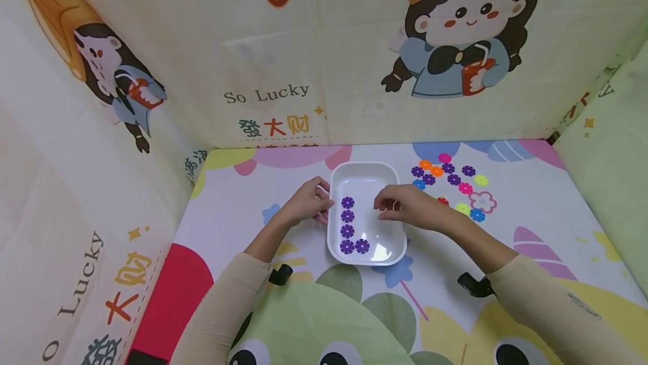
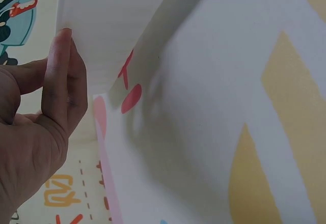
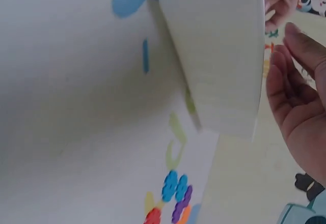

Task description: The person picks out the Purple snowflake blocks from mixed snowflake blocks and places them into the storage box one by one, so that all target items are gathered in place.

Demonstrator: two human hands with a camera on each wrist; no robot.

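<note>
A white tray (image 1: 392,174) lies on the table with several purple flower-shaped discs (image 1: 347,216) in it. They form a column along its left side, and one more disc (image 1: 361,246) sits beside the lowest. At the tray's left rim, my left hand (image 1: 310,203) holds the edge with thumb and fingers; the left wrist view has its fingers (image 2: 60,71) against the outer wall. My right hand (image 1: 407,204) hovers over the right part of the tray, fingers loosely bent. A gap shows between its thumb and fingertips (image 3: 277,58), with nothing visible there.
Loose flower-shaped discs in purple, orange (image 1: 436,171), pink (image 1: 465,188), blue (image 1: 477,215) and yellow-green (image 1: 481,180) lie scattered right of the tray. A printed cloth wall (image 1: 344,72) stands behind the patterned table (image 1: 243,190), with side walls left and right.
</note>
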